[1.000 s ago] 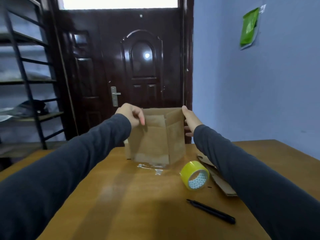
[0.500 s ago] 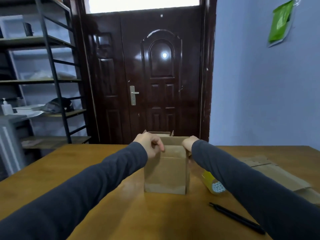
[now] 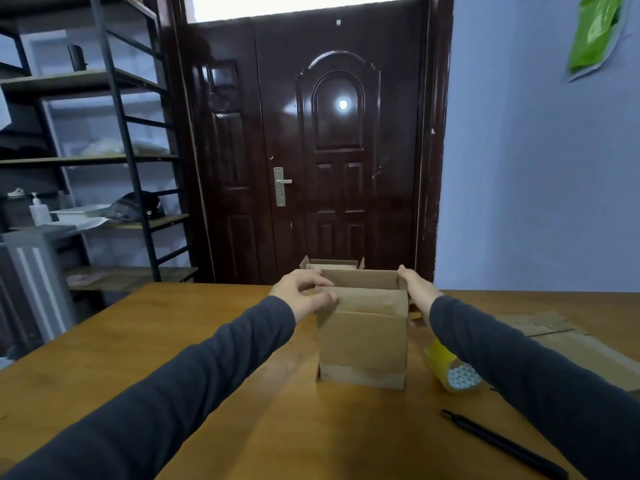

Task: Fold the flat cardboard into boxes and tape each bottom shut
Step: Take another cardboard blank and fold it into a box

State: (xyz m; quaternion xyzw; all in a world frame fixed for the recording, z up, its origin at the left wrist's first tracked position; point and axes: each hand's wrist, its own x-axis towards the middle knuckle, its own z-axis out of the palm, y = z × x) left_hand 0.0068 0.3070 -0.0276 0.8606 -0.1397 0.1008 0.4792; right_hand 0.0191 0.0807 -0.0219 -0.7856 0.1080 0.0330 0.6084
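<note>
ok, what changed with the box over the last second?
The box was held tilted, corner toward the camera; now it stands upright and square on the table, open top up. The left hand still grips its left rim, the right hand still presses its right side. The tape roll, pen and flat cardboard stayed put.

Grips the near left top corner of the upright cardboard box [image 3: 362, 341] with the left hand [image 3: 304, 292], fingers curled over the rim. Lays the right hand [image 3: 417, 292] against the box's right wall, thumb at the top corner, fingers mostly hidden. On the wooden table [image 3: 242, 393], just right of the box: a yellow tape roll [image 3: 450, 372], partly behind the right sleeve. Nearer, a black pen [image 3: 502, 445]; farther right, flat cardboard [image 3: 561, 337]. Behind the box, a second box [image 3: 332, 264], then a dark door [image 3: 339, 150].
</note>
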